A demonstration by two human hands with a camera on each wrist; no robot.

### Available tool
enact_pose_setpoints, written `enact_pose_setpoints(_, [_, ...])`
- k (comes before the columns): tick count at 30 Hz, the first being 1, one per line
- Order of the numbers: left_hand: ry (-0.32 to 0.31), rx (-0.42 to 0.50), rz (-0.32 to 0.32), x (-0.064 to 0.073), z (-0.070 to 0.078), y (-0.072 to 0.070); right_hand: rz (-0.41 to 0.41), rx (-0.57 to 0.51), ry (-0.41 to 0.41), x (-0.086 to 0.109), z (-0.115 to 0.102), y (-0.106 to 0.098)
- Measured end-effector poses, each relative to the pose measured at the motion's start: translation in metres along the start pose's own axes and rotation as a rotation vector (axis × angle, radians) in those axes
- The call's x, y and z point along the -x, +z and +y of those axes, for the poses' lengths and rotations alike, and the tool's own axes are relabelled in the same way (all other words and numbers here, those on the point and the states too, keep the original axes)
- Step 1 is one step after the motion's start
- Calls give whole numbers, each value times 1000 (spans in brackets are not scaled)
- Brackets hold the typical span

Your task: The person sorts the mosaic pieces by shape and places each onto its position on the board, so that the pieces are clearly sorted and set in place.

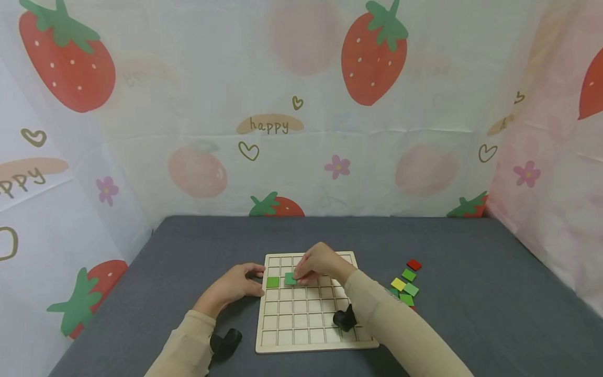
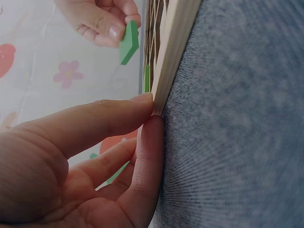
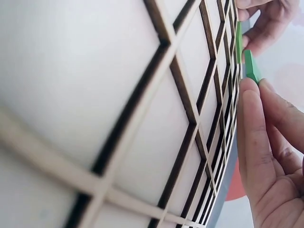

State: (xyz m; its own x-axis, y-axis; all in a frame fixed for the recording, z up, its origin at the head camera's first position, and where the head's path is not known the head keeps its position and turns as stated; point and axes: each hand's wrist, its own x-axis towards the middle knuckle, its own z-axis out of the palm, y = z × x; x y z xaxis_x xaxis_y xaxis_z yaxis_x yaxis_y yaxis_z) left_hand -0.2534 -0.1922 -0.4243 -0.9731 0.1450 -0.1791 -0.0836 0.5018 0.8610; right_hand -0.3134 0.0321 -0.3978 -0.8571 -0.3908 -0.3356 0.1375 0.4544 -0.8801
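A pale wooden grid board (image 1: 293, 322) lies on the dark cloth. At its left edge is my left hand (image 1: 232, 287), and in the left wrist view the thumb and a finger pinch the rim. My right hand (image 1: 321, 264) reaches over the upper part of the board. Between thumb and fingertips it pinches a darker green square tile (image 1: 289, 279), which the left wrist view shows tilted above the grid. A lighter green tile (image 1: 272, 282) sits in a cell of the leftmost column, near the left hand.
Several loose tiles lie right of the board: a red tile (image 1: 414, 264), a yellow tile (image 1: 398, 284) and green tiles (image 1: 408, 275); the right sleeve partly hides some. Black wrist mounts (image 1: 226, 343) show at both wrists. A strawberry-print curtain (image 1: 282, 173) hangs behind the table.
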Motion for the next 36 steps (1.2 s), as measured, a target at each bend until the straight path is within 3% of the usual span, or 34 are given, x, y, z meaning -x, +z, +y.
enact_pose_setpoints(26, [-1, -38, 1, -3, -1, -1, 6, 48, -44, -5, -4, 12])
enact_pose_setpoints(36, [0, -44, -3, -1, 0, -1, 43, 99, -32, -8, -5, 17])
